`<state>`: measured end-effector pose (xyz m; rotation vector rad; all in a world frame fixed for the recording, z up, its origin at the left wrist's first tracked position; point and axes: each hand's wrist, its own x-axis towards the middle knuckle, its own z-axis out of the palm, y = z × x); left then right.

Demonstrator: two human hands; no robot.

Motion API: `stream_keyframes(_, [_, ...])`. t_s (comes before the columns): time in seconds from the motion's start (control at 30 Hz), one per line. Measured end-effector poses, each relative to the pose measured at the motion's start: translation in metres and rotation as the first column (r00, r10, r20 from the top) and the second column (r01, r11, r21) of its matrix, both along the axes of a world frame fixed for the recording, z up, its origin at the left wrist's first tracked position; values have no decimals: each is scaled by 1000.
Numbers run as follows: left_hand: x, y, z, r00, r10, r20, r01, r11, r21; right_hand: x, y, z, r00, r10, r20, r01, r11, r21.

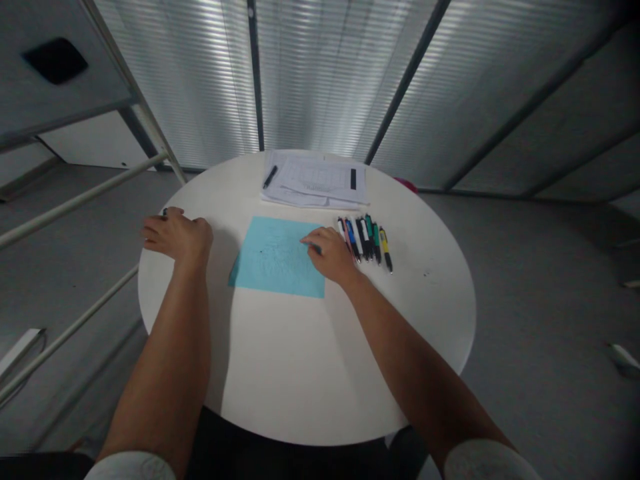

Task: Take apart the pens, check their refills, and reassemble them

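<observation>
A light blue sheet of paper [277, 260] lies flat on the round white table [280, 360], with faint marks on its surface. My right hand [331, 255] rests over the sheet's right edge. Its index finger points left and the thumb sits a little apart, with no held object visible between them. Off to the left, my left hand [179, 235] is at the table's left rim, apart from the sheet, fingers stretched outward. A small dark spot shows by its fingers; I cannot tell what it is. Several pens [367, 239] lie side by side just right of my right hand.
A stack of printed white papers [315, 180] is at the table's far side, with a black pen [270, 177] on top. White metal rails [85, 193] stand left of the table. A ribbed translucent partition [320, 80] rises behind it.
</observation>
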<state>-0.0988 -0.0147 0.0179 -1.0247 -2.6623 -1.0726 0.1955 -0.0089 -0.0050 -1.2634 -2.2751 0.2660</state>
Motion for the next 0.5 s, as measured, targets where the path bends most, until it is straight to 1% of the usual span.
stream_keyframes(0.07, [-6,0,-5,999,31,25,-30,999,-32,0,0,0,1000,4,0,-4,1000,-8])
stream_keyframes(0.13, [-10,1,-9,996,10,94,-2,996,-91,0,1,-1,1000,13,1,-13,1000,-8])
stream_keyframes(0.2, [-12,2,-11,992,-3,128,18,993,-115,1,1,-3,1000,21,-4,-21,1000,3])
stream_keyframes(0.27, [-14,3,-13,991,6,137,8,995,-99,1,2,-4,1000,26,-17,-26,999,23])
stream_keyframes(0.4, [-20,5,-17,988,23,156,-22,1000,-11,2,3,-7,998,45,-51,-42,997,58])
stream_keyframes(0.5, [-23,6,-18,985,34,170,-36,999,5,2,5,-8,996,51,-71,-46,996,71])
